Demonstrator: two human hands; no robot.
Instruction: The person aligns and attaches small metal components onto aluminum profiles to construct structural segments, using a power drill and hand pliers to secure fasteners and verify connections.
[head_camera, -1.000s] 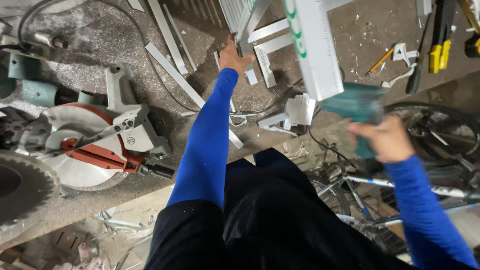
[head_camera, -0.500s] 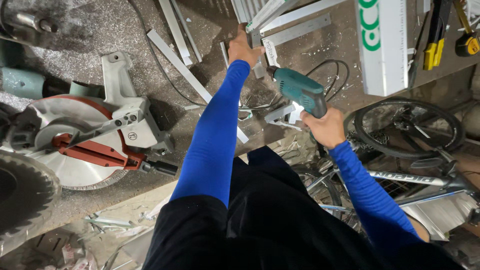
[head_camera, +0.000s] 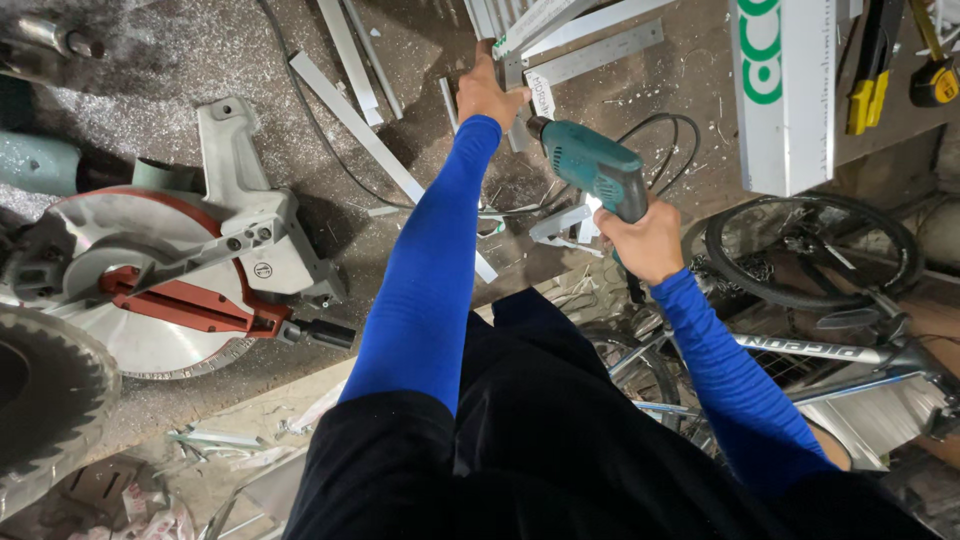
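Left hand (head_camera: 487, 92) fingers pressed flat, pinning an aluminium profile (head_camera: 527, 30) steady; right hand (head_camera: 645, 240) fingers wrapped around the teal drill (head_camera: 592, 172), bit probably aimed at it.

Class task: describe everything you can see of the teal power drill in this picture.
The drill has a teal plastic-looking body with a dark metal chuck at its nose. The right hand grips its handle, holding it above the dusty workbench. Its nose points toward the pale metal strips that the left hand presses down. A black cable loops behind it.
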